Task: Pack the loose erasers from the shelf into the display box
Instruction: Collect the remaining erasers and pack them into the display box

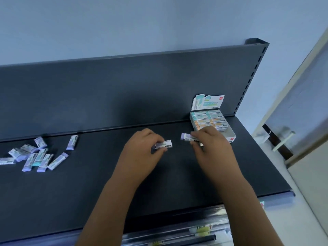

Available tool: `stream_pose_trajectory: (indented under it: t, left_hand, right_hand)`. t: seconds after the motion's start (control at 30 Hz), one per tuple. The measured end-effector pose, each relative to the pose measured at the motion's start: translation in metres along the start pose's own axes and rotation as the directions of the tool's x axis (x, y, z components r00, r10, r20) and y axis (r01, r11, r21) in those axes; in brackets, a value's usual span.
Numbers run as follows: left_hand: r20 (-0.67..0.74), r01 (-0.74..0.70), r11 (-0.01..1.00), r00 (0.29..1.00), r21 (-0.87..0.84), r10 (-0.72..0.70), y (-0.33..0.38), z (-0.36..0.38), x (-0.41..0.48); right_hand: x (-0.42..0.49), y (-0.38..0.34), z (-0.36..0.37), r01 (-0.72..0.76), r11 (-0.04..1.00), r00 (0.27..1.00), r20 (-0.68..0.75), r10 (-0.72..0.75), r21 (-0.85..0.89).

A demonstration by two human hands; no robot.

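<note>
Partly behind right hand (212, 145), display box (231, 136).

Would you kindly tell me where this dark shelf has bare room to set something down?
The dark grey metal shelf is bare between the scattered purple-and-white erasers at its left end and the left hand, along its front edge, and between the right hand and its right edge. Crowding is at those erasers and around the white cardboard display box.

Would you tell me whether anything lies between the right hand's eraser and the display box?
Nothing visible does: the right hand pinches its eraser just left of the display box, whose near end is unfilled.
</note>
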State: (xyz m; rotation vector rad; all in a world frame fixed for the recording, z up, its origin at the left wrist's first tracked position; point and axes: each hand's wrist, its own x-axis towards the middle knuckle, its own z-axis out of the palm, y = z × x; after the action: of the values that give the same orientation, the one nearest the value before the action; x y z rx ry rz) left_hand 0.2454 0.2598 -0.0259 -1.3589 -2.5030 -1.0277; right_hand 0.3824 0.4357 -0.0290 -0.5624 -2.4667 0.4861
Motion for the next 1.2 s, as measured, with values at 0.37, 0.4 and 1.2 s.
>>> stream_pose_trajectory:
  t: [0.37, 0.4, 1.2]
  left_hand:
    - [0.002, -0.006, 0.998, 1.000, 0.064, 0.006, 0.075, 0.073, 0.059]
    - [0.010, -0.014, 0.996, 1.000, 0.092, 0.013, 0.081, 0.080, 0.065]
    - [0.184, -0.107, 0.966, 0.981, 0.234, 0.064, 0.097, 0.134, 0.094]
  right_hand:
    - [0.038, 0.123, -0.051, -0.073, 0.997, 0.997, 0.031, 0.073, -0.008]
    - [0.042, 0.134, -0.054, -0.077, 0.997, 0.996, 0.044, 0.077, -0.006]
    - [0.073, 0.162, -0.042, 0.063, 0.998, 0.956, 0.286, -0.065, 0.014]
